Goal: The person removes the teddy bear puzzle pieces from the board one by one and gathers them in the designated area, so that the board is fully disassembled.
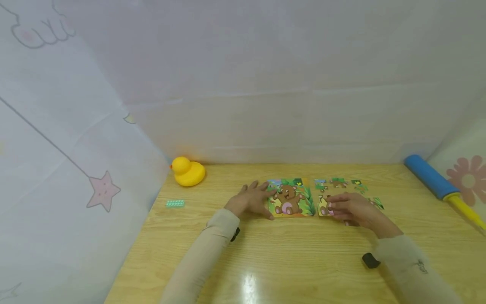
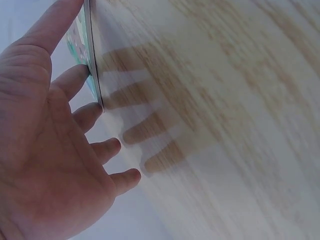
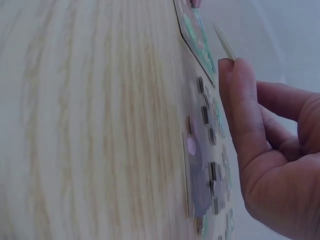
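Observation:
My left hand (image 1: 251,201) has its fingers spread at the left edge of a square bear picture board (image 1: 288,198), which lies on the table. In the left wrist view some fingertips touch the board's edge (image 2: 95,65). My right hand (image 1: 358,211) is raised over loose puzzle pieces to the right of that board. Between its fingertips it pinches a thin puzzle piece (image 3: 224,42), seen edge-on in the right wrist view. Several bear puzzle pieces (image 1: 338,182) lie around and under this hand, some partly hidden by it.
A yellow rubber duck (image 1: 188,172) stands at the table's back left, with a small green patterned strip (image 1: 175,203) in front of it. A blue tube with a yellow handle (image 1: 433,177) lies at the right. White printed sheeting (image 1: 243,126) rises behind the wooden table (image 1: 288,261).

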A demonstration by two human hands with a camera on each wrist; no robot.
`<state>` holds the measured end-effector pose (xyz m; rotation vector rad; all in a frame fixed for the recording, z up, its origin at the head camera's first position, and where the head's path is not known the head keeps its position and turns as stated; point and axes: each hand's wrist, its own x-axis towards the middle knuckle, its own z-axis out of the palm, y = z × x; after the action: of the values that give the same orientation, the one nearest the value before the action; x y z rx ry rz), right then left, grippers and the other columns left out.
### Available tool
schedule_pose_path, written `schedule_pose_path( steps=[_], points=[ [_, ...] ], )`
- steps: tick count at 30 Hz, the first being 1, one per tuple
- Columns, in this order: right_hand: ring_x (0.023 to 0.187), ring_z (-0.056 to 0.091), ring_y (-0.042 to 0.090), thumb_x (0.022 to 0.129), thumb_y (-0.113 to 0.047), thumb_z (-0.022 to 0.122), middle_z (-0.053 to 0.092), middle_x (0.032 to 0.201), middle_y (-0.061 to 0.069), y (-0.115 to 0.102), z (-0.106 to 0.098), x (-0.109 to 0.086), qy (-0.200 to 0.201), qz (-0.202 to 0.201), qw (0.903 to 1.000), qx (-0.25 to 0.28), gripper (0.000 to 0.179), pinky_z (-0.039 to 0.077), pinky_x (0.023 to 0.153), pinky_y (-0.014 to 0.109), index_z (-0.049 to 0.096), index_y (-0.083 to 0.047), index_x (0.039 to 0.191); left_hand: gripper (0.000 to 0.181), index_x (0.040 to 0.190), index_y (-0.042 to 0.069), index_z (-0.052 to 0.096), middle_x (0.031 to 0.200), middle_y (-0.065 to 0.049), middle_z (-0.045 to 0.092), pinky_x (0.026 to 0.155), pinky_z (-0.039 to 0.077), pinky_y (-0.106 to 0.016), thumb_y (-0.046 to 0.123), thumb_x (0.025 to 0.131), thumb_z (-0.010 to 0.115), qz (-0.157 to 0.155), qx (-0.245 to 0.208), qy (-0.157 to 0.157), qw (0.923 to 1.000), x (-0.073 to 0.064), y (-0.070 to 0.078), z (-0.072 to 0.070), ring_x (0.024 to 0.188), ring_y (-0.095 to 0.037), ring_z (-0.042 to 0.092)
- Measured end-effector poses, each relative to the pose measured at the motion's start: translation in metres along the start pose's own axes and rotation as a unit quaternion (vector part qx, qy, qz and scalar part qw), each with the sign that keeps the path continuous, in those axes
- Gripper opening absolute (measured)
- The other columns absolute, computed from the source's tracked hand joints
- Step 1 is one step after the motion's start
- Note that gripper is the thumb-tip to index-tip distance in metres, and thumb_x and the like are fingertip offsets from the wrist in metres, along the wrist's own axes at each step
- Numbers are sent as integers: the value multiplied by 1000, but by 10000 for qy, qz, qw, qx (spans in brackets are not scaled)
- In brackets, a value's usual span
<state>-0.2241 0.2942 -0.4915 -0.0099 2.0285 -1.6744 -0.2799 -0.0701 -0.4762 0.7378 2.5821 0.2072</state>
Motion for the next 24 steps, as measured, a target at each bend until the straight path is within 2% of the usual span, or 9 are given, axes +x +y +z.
schedule_pose_path(
  steps=[7,9,16,24],
  points=[
    [94,73,11,101,-13,62,70,114,2,4,-1,-6,83,103,9999,33,51,62,83,30,46,13,142,97,161,40,21,173,3,0,124,3,-67,68,83,71,17,49,-65,10000,2,-4,2,159,-39,-4],
    [93,74,12,101,-13,61,70,114,6,5,-1,-8,120,145,9998,-7,51,62,83,31,46,13,142,97,161,40,22,173,3,0,124,3,-68,69,82,71,15,51,-71,10000,3,-4,2,159,-39,-4],
    [95,73,17,103,-12,57,64,128,21,9,1,-12,59,107,9989,-461,47,63,83,35,48,14,141,97,161,39,24,173,2,1,124,3,-68,68,82,72,23,-8,-73,10000,1,-3,1,159,-40,-3],
    [96,73,18,104,-9,52,65,127,24,4,2,-19,105,91,9973,-725,43,63,81,37,49,14,140,96,161,38,25,173,2,3,124,3,-68,67,82,72,21,-38,-19,10000,-1,-2,1,159,-39,-2]
  ],
)
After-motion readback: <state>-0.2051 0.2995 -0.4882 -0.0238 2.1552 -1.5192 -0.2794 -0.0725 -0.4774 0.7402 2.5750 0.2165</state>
